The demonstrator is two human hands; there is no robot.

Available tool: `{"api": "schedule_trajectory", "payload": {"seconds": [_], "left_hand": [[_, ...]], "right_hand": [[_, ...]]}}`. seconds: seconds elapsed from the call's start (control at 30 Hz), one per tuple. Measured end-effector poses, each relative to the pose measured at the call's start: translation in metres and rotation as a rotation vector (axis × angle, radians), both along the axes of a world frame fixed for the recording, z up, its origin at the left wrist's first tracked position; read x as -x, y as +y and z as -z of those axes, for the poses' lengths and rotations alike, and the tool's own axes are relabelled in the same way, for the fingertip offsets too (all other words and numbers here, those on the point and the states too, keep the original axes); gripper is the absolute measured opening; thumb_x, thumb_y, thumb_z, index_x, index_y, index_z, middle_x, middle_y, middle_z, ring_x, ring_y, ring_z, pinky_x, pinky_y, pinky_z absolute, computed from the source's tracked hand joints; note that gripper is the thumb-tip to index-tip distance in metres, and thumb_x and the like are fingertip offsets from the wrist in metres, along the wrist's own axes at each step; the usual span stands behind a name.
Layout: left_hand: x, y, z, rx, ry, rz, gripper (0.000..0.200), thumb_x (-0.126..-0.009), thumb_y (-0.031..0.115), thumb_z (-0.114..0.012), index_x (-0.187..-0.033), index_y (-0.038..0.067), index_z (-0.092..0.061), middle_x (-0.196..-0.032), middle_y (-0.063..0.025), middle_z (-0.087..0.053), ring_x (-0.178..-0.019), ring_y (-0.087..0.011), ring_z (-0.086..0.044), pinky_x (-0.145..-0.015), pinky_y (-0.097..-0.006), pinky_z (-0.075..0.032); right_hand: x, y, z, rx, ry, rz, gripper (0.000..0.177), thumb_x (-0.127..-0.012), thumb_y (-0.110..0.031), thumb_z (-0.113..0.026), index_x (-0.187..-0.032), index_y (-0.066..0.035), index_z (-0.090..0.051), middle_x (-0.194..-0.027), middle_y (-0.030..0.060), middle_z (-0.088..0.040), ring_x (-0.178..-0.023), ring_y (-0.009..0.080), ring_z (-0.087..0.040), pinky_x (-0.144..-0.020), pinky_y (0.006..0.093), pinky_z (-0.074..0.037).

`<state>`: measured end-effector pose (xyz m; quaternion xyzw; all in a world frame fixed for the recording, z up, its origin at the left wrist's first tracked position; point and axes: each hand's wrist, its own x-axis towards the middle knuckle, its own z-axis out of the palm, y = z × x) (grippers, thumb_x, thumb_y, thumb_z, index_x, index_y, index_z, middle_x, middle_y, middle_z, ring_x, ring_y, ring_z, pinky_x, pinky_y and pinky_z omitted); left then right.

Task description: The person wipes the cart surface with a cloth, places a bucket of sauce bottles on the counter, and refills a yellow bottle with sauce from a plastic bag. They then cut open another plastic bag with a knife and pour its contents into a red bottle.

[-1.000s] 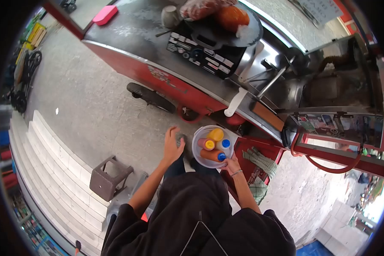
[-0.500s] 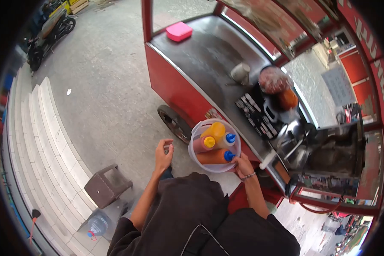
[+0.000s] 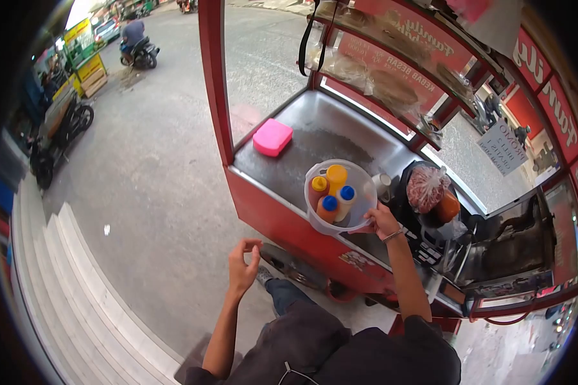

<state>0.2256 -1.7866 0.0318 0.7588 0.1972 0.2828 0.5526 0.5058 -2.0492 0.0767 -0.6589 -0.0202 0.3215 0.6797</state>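
My right hand [image 3: 383,221] grips the rim of a clear plastic tub [image 3: 365,186] at its lower right side. Several squeeze bottles stand in the tub, among them a yellow one [image 3: 336,174], a white one with a blue cap [image 3: 345,204] and an orange one with a blue cap [image 3: 327,210]. The tub is over the near edge of the cart's metal counter [image 3: 289,173]; whether it touches the counter I cannot tell. My left hand [image 3: 243,260] is in the air left of the cart, fingers curled and apart, holding nothing.
On the counter are a pink box [image 3: 273,137], a white cup [image 3: 382,185] and a bag of reddish food [image 3: 425,187]. A griddle [image 3: 514,247] is at the right. Pale steps [image 3: 77,289] run along the left. A parked motorbike [image 3: 61,138] and a rider are farther off.
My right hand has carried the tub up and forward, from beside the cart to over the counter's edge. The view has tilted up, showing more of the street. My left hand remains free.
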Motion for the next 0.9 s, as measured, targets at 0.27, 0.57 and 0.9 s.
{"api": "schedule_trajectory", "payload": {"seconds": [0.27, 0.57, 0.9], "left_hand": [[-0.082, 0.106, -0.002, -0.107, 0.052, 0.185, 0.012, -0.088, 0.006, -0.057, -0.099, 0.000, -0.061, -0.089, -0.0118, -0.069, -0.085, -0.0229, -0.067, -0.078, -0.0329, -0.050], [-0.205, 0.158, -0.050, -0.208, -0.032, 0.543, 0.020, -0.083, 0.005, -0.063, -0.103, 0.001, -0.059, -0.094, -0.0112, -0.064, -0.091, -0.0242, -0.063, -0.081, -0.0334, -0.048], [-0.331, 0.123, -0.065, -0.687, -0.111, 0.917, 0.051, -0.073, 0.019, -0.076, -0.116, 0.005, -0.052, -0.115, -0.0152, -0.047, -0.110, -0.0339, -0.046, -0.090, -0.0439, -0.041]], "right_hand": [[-0.070, 0.060, 0.031, -0.098, 0.172, 0.095, 0.066, -0.081, -0.001, -0.047, -0.144, -0.008, -0.029, -0.111, 0.0146, -0.057, -0.087, 0.0291, -0.067, -0.064, 0.0416, -0.063], [-0.031, 0.119, -0.045, 0.910, -1.037, 0.358, 0.050, -0.078, -0.007, -0.066, -0.124, -0.005, -0.046, -0.112, 0.0196, -0.051, -0.115, 0.0373, -0.052, -0.097, 0.0370, -0.045], [-0.023, 0.185, -0.050, 1.022, -0.905, -0.009, 0.067, -0.063, -0.016, -0.084, -0.121, -0.008, -0.050, -0.120, 0.0149, -0.050, -0.110, 0.0372, -0.053, -0.095, 0.0434, -0.045]]}}
